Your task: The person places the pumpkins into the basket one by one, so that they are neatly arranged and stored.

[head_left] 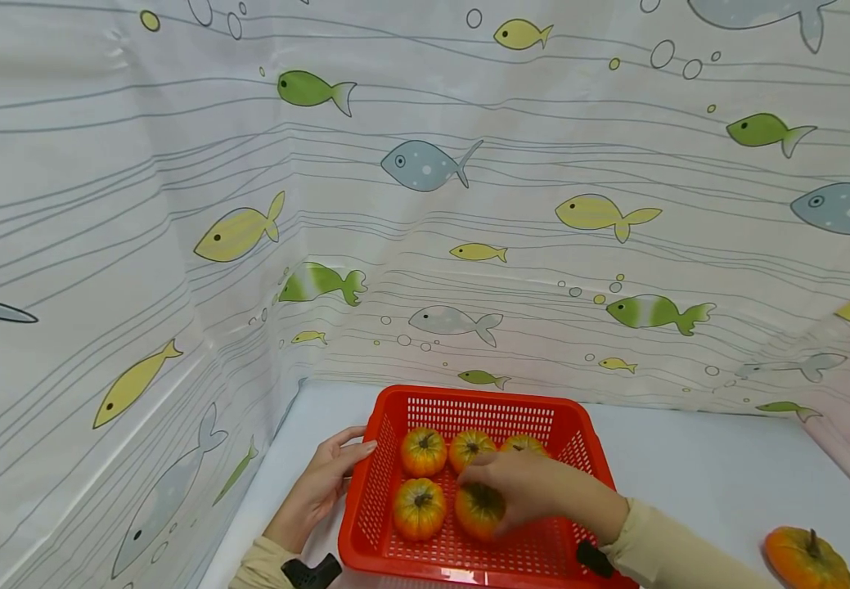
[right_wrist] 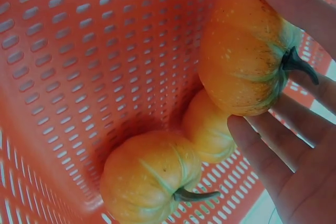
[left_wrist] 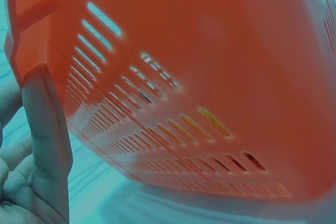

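A red plastic basket (head_left: 479,396) with slotted walls stands on the white table. In it sit several small orange-and-yellow pumpkins, among them a front-left pumpkin (head_left: 420,509) and a back-left pumpkin (head_left: 424,452). My left hand (head_left: 326,477) holds the basket's left rim, the thumb lying over it; the left wrist view shows fingers (left_wrist: 47,124) against the rim from outside. Inside the basket, my right hand (head_left: 516,487) grips another pumpkin (right_wrist: 244,51) beside the front-left one, thumb and fingertips spread round its sides, its dark stem toward the palm. This hand partly covers the back-right pumpkin (head_left: 523,444).
One more pumpkin (head_left: 807,558) lies on the table (head_left: 697,466) to the right, outside the basket. A white fish-printed sheet (head_left: 528,270) hangs behind the table and along its left side.
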Action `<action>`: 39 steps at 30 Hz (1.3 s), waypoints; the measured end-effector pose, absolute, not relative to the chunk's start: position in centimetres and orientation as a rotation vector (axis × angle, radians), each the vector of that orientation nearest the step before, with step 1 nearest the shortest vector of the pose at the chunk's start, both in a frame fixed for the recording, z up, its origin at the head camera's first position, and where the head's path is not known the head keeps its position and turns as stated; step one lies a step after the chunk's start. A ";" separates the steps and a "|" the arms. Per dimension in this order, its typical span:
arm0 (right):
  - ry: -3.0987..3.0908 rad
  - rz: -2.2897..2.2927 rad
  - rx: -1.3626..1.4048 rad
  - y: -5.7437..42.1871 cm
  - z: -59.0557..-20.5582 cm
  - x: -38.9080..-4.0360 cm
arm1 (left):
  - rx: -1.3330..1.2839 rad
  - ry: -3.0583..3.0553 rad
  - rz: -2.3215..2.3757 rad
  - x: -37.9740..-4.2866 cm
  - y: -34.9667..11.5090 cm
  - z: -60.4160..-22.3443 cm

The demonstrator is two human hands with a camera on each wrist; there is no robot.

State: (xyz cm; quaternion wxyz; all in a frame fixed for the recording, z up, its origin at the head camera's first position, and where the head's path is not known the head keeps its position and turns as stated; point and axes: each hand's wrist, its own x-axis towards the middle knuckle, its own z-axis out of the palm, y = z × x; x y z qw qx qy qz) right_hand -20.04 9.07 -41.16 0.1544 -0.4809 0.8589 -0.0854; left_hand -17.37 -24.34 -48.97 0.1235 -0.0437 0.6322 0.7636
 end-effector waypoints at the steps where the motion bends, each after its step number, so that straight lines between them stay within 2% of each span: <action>1: 2.458 -0.239 -1.387 9.0 -41.2 -20.0 | -0.130 1.844 2.227 -17.4 -24.3 -49.0; 21: 2.439 -0.204 -1.471 8.1 -42.9 -20.2 | -0.117 1.851 2.219 -17.4 -24.4 -49.0; 39: 2.425 -0.234 -1.435 7.9 -42.9 -19.9 | -0.124 1.848 2.222 -17.4 -24.5 -49.1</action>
